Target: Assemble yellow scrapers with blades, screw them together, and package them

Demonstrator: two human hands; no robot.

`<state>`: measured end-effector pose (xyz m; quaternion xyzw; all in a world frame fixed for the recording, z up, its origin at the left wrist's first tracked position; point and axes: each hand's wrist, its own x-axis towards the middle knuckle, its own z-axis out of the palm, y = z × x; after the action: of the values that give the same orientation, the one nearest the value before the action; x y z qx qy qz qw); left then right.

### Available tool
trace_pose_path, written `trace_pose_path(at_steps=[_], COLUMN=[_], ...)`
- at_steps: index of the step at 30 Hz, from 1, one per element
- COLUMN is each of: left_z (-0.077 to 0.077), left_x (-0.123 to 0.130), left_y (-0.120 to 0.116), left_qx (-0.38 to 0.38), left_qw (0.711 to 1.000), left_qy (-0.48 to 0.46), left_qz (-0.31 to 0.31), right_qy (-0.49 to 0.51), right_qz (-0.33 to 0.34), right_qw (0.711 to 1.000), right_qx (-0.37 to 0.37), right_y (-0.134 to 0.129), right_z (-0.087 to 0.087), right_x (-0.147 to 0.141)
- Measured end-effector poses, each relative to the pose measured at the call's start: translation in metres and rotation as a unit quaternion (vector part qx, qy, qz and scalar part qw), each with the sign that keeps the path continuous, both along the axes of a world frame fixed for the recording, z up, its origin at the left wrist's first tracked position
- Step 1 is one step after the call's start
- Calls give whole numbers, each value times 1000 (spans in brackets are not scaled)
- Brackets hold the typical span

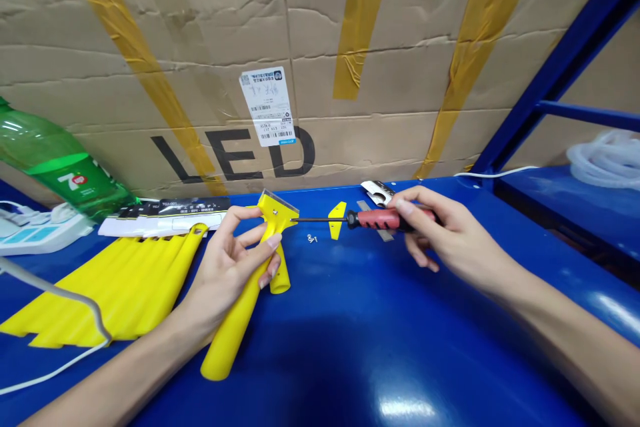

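Background: large cardboard box, printed "LED", with strips of yellow-brown tape and a white shipping label. Work surface: glossy blue bench, with blue metal frame at far right and coiled translucent tubing beyond.

Left hand: closed around the neck of a yellow scraper, thumb across the front. Scraper held above the bench, near the middle of the view, tilted, head up, tubular handle down toward the person; one screw visible in the head, thin blade along the top edge.

Right hand: grasping the red-and-black handle of a screwdriver. Shaft nearly level, pointing left, tip at the right edge of the scraper head; actual contact not possible to confirm.

Behind the left hand: second yellow handle, partly hidden. Near the shaft: small screws and a flat yellow plate. Under the screwdriver: grey metal strip, partly covered. Just beyond: black-and-white packaging piece.

At left: row of yellow handles, printed black-and-white packets, green bottle, white power strip and pale cable.
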<state>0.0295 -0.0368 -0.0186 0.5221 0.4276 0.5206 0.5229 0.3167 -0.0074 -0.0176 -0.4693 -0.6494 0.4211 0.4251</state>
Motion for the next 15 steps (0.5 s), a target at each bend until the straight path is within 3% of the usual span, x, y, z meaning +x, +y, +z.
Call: trace_pose_path(at_steps=[2,7,13,15], left_z=[0,0,1,1], left_x=[0,-2,-3,-4], left_y=[0,1,0,0], left_qx=[-1,7,10,12], left_qw=[1000,1000,1000,1000], left_qy=[-3,-10,-18,-16], left_qz=[-1,7,5,12], right_qy=[-3,6,0,-1], right_qz=[-17,51,-27,-10], right_qw=[1000,998,1000,1000], right_qx=[-12,42,3,4], right_y=[1,3,2,1], right_z=[-2,-4,-5,-5], right_x=[-1,4,-1,-1])
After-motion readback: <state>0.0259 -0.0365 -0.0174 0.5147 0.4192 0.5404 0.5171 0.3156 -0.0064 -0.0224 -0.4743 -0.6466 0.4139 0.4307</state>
